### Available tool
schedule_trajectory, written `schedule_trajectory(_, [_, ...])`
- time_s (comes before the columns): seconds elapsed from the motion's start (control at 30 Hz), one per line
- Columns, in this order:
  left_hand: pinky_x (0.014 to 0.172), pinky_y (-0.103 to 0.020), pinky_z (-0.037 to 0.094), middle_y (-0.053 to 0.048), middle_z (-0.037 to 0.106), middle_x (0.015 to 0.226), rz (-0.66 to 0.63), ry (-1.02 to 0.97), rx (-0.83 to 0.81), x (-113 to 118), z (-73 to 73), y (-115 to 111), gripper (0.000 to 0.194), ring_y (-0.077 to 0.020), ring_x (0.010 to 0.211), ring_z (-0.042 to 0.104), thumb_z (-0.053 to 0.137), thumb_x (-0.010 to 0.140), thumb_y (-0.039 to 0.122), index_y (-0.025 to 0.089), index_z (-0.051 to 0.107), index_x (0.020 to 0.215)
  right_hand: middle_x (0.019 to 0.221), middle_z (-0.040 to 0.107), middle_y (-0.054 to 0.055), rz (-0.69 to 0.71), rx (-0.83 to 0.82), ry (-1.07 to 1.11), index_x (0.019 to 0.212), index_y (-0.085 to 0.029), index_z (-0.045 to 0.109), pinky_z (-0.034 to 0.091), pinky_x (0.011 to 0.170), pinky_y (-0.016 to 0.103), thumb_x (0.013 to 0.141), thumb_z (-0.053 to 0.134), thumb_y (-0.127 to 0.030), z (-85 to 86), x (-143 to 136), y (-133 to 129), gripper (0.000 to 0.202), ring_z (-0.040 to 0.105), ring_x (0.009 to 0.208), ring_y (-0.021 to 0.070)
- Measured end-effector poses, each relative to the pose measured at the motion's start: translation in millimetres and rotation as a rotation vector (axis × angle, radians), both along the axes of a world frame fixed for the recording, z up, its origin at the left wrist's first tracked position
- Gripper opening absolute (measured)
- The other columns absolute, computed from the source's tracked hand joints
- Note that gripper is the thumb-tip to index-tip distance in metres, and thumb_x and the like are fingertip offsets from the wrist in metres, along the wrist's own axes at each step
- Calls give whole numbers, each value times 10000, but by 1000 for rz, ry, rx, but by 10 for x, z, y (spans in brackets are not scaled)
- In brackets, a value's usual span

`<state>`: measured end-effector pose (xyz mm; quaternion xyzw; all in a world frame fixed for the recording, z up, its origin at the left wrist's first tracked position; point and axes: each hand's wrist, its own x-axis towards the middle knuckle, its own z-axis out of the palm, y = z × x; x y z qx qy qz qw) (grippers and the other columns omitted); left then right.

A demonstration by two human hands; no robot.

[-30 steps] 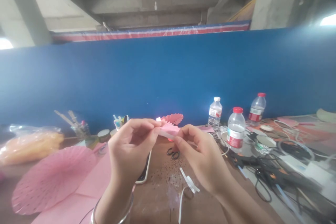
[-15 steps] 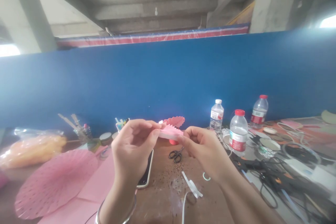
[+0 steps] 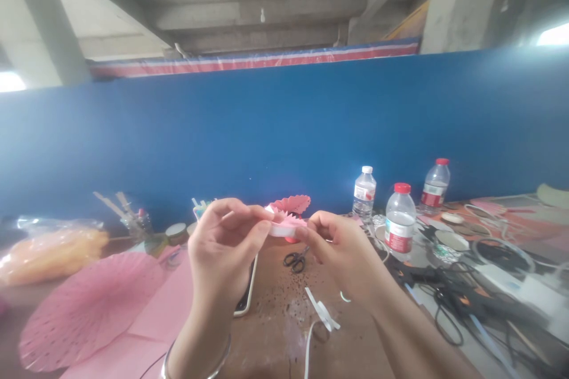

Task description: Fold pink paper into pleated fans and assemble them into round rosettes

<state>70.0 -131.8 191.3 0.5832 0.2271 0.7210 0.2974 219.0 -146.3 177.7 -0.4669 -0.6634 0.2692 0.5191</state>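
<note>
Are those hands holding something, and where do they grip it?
Yes: a small pleated pink paper piece; the left hand pinches its left end, the right hand its right.

The labels on the plastic bottles (image 3: 399, 234) are too blurred to read.

Both wrists rise from below, the left hand (image 3: 226, 243) and the right hand (image 3: 340, 249) facing each other, thumbs and forefingers pinched.
</note>
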Motion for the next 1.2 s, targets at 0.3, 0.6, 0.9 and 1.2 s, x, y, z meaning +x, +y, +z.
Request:
schedule_trajectory(0.3, [682, -319, 584, 26, 659, 757, -55, -42, -14, -61, -32, 43, 196, -167, 766, 667, 604, 737, 123, 222, 453, 813, 538, 586, -8, 32, -79, 168, 639, -203, 486, 358, 471, 251, 769, 577, -406, 31, -30, -10, 257, 496, 480, 112])
schedule_trajectory(0.6, [697, -274, 573, 52, 656, 801, 12, -134, 4, -267, 14, 111, 169, -146, 789, 665, 608, 755, 141, 238, 503, 846, 574, 628, 14, 132, -141, 283, 654, -184, 525, 428, 519, 257, 746, 614, -317, 116, 10, -56, 185, 551, 514, 116])
schedule_trajectory(0.9, [690, -250, 573, 48, 652, 761, -76, -237, 3, -279, 27, 135, 177, -138, 751, 668, 642, 718, 117, 212, 529, 815, 554, 621, 1, 149, -140, 301, 653, -182, 515, 434, 490, 237, 741, 614, -298, 81, 7, -21, 176, 553, 486, 103])
schedule_trajectory(1.2, [598, -261, 570, 11, 667, 751, 58, -156, 10, -293, 82, 95, 184, -164, 705, 669, 647, 688, 96, 184, 530, 801, 608, 625, 3, -65, 8, 111, 733, -183, 548, 436, 497, 238, 791, 527, -266, 106, 338, 78, 104, 571, 522, 111])
